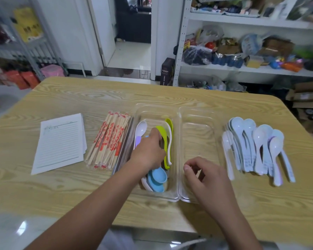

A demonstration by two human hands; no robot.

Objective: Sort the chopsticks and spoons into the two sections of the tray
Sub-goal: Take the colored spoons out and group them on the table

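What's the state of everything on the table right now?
Coloured spoons, lying in tray left section.
Right section, no cutlery inside.
Chopsticks, wrapped, bundled left of tray.
Pale spoons, piled right of tray.
Paper sheets, flat, far left.
Left hand, among coloured spoons, grip unclear.
Right hand, loosely curled over right section, empty.

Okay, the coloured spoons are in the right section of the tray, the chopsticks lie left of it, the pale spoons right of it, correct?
No: the head view shows the coloured spoons in the left section of the tray. The chopsticks do lie left of it, the pale spoons right of it.
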